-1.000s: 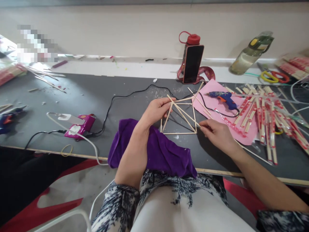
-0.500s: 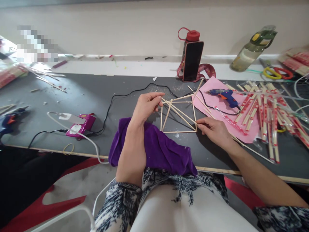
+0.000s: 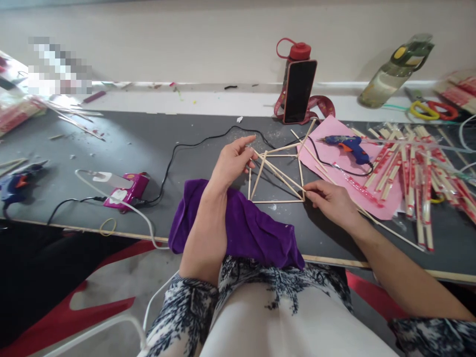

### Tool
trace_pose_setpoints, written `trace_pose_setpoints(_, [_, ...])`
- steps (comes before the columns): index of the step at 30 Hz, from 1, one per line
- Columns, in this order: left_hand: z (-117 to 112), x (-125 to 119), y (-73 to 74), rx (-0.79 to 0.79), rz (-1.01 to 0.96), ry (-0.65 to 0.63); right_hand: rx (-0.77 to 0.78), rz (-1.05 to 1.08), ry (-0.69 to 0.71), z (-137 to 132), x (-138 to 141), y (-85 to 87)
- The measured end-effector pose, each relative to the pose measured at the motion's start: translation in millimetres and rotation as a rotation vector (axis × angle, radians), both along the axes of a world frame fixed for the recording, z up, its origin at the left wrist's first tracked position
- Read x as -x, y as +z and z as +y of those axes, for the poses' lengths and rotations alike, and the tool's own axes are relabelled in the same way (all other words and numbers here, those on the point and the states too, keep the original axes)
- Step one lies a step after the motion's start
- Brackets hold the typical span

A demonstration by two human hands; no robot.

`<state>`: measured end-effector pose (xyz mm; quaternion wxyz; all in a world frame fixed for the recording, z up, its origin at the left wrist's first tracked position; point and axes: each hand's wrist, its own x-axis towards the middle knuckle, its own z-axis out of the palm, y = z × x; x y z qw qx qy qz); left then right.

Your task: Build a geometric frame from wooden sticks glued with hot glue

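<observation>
A frame of thin wooden sticks (image 3: pixel 277 202), like chopsticks, lies on the grey table with a square base and slanting sticks rising from it. One loose-looking wooden stick (image 3: pixel 282 173) runs diagonally across it. My left hand (image 3: pixel 234 161) pinches its upper-left end between thumb and fingers, index finger partly stretched out. At the frame's near right corner, my right hand (image 3: pixel 329 202) is closed on the stick's lower end; whether it also grips the corner I cannot tell. A purple cloth (image 3: pixel 253 233) lies under my left forearm.
A blue glue gun (image 3: pixel 347 145) rests on pink paper (image 3: pixel 320 134) beside wrapped chopsticks (image 3: pixel 409 173). Behind stand a phone (image 3: pixel 300 91), a red-capped bottle (image 3: pixel 299 49) and a green-lidded bottle (image 3: pixel 394 74). Left are a magenta power strip (image 3: pixel 128 191), cables and another glue gun (image 3: pixel 18 183).
My left hand has shifted slightly right along with the stick's upper end, its index finger straighter. My right hand stays at the corner. The whole view has moved a little.
</observation>
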<state>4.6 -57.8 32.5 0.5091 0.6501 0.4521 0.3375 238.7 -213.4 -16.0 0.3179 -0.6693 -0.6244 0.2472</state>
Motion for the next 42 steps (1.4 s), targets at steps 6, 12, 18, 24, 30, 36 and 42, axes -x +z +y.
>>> trace_pose_setpoints(6, [1, -4, -6.3, -0.011, 0.007, -0.02, 0.016, 0.029, 0.029, 0, 0, -1.1])
trace_pose_setpoints(12, [0, -8, -8.2, 0.041, -0.033, -0.042, -0.003, 0.024, 0.027, 0, 0, -3.9])
trace_pose_setpoints(18, [-3, -10, -4.4, 0.002, -0.079, -0.052, -0.007, 0.026, 0.033, 0, 2, -3.0])
trace_pose_setpoints(24, [-8, -14, -1.5, 0.008, -0.109, -0.067, -0.03, 0.008, 0.047, 0, 2, -1.7])
trace_pose_setpoints(30, [-11, -16, -0.8, 0.062, -0.189, -0.083, -0.021, 0.008, 0.06, 0, 0, -1.4])
trace_pose_setpoints(36, [-11, -16, -0.7, 0.072, -0.202, -0.08, -0.03, -0.009, 0.054, 0, -2, -3.5])
trace_pose_setpoints(42, [-11, -14, 1.9, 0.059, -0.124, -0.079, -0.041, -0.052, 0.058, 0, -3, -4.3])
